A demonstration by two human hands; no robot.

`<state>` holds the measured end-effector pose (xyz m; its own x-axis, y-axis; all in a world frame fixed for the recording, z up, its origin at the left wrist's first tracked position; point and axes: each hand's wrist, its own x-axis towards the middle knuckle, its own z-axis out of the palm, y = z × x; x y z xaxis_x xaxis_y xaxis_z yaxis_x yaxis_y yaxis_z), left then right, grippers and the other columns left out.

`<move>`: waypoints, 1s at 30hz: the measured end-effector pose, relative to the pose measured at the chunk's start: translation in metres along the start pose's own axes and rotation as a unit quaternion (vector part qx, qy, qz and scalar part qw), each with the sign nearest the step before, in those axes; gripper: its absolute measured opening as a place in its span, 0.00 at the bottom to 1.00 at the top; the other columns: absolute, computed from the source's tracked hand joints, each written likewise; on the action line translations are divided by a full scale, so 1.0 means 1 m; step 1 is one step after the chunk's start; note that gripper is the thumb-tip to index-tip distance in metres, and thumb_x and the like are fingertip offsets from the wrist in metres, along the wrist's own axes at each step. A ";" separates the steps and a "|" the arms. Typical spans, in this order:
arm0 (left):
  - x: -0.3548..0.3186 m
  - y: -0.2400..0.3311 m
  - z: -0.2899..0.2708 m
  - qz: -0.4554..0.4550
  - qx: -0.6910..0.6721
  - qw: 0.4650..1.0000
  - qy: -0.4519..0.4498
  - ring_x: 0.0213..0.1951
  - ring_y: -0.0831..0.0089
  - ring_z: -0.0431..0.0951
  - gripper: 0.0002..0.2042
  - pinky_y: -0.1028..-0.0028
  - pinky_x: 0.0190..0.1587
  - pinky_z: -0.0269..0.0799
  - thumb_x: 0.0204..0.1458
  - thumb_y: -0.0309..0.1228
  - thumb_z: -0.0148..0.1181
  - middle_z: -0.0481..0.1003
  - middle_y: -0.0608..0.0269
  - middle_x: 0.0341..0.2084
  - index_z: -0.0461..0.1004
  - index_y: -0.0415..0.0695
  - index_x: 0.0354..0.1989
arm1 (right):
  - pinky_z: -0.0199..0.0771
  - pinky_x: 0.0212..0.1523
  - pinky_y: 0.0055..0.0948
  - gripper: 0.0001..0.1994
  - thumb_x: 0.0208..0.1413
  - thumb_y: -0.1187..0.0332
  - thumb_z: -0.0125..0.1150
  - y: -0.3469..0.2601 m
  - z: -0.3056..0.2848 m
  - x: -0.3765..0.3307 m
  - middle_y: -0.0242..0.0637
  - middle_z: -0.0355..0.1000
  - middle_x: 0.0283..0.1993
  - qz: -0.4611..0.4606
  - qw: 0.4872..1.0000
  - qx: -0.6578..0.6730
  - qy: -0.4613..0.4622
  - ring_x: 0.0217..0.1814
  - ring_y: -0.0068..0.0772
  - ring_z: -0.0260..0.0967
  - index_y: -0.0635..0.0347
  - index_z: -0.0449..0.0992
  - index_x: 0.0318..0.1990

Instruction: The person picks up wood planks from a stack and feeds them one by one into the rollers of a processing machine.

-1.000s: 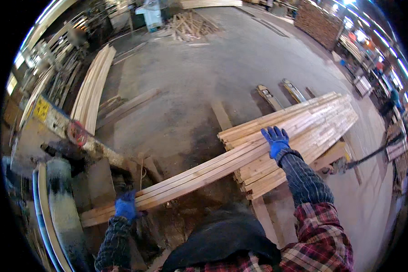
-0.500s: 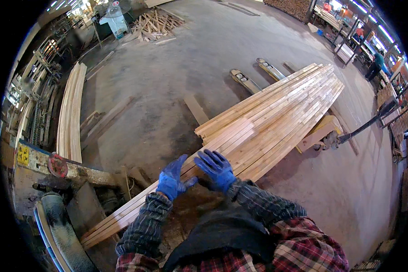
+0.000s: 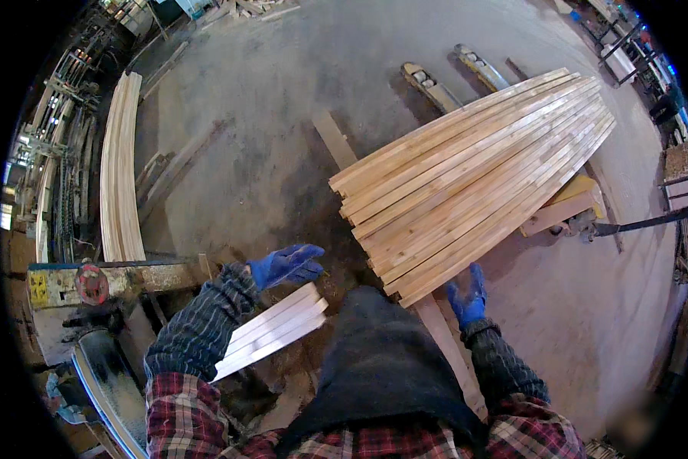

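Observation:
My left hand (image 3: 285, 266), in a blue glove, is open with its fingers stretched to the right, holding nothing. Just below it lie the ends of several pale wooden strips (image 3: 271, 330), partly hidden by my left sleeve. A broad stack of long wooden boards (image 3: 466, 180) runs from in front of me toward the far right, its near ends stepped unevenly. My right hand (image 3: 468, 297), also blue-gloved, is beside the stack's near right corner. Its fingers point away from me, spread and without a load; whether they touch the outermost board I cannot tell.
A machine with a red round knob (image 3: 92, 284) and a belt (image 3: 110, 367) stands at my left. Another board bundle (image 3: 120, 168) lies beyond it. Pallet-truck forks (image 3: 432, 86) stick out behind the stack. A yellow block-like support (image 3: 569, 203) with a dark bar is at its right.
My hands have moved apart, the left to the left and the right to the stack's right side. The pale strips no longer overlap the stack; their ends now lie nearer me at the left.

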<state>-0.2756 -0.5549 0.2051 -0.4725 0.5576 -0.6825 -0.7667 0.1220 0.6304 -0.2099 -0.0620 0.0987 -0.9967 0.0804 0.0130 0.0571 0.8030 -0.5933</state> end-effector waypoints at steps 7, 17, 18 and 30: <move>0.158 -0.088 -0.091 0.030 0.305 0.950 0.063 0.60 0.62 0.68 0.30 0.64 0.61 0.64 0.60 0.48 0.58 0.67 0.56 0.61 0.63 0.44 0.66 | 0.57 0.69 0.38 0.38 0.56 0.65 0.69 -0.019 0.113 0.078 0.49 0.55 0.72 0.247 0.916 0.311 -0.053 0.73 0.42 0.51 0.67 0.55 0.69; 0.354 -0.148 -0.094 -0.034 -0.148 0.967 0.207 0.47 0.63 0.74 0.25 0.67 0.48 0.70 0.54 0.43 0.67 0.75 0.59 0.49 0.71 0.44 0.58 | 0.53 0.71 0.35 0.43 0.57 0.54 0.66 0.090 0.281 0.244 0.49 0.52 0.73 0.421 0.839 0.345 -0.011 0.73 0.41 0.53 0.66 0.50 0.72; 0.361 -0.165 -0.095 0.013 -0.165 0.963 0.213 0.43 0.64 0.75 0.23 0.68 0.45 0.71 0.54 0.42 0.66 0.76 0.62 0.46 0.72 0.46 0.56 | 0.54 0.70 0.35 0.43 0.58 0.54 0.66 0.076 0.294 0.255 0.49 0.53 0.73 0.434 0.818 0.377 -0.004 0.73 0.41 0.53 0.66 0.49 0.72; 0.337 -0.165 -0.049 -0.017 -0.123 0.957 0.264 0.53 0.66 0.74 0.24 0.70 0.57 0.69 0.58 0.42 0.62 0.71 0.56 0.54 0.72 0.38 0.56 | 0.62 0.65 0.38 0.36 0.56 0.52 0.66 0.046 0.306 0.224 0.37 0.67 0.63 0.557 0.593 0.576 0.076 0.63 0.40 0.64 0.61 0.62 0.67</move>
<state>-0.3297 -0.4278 -0.1470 -0.5493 0.0570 -0.8337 -0.8340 -0.0997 0.5426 -0.4485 -0.1881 -0.1724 -0.3552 0.3052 -0.8836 0.5111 -0.7280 -0.4569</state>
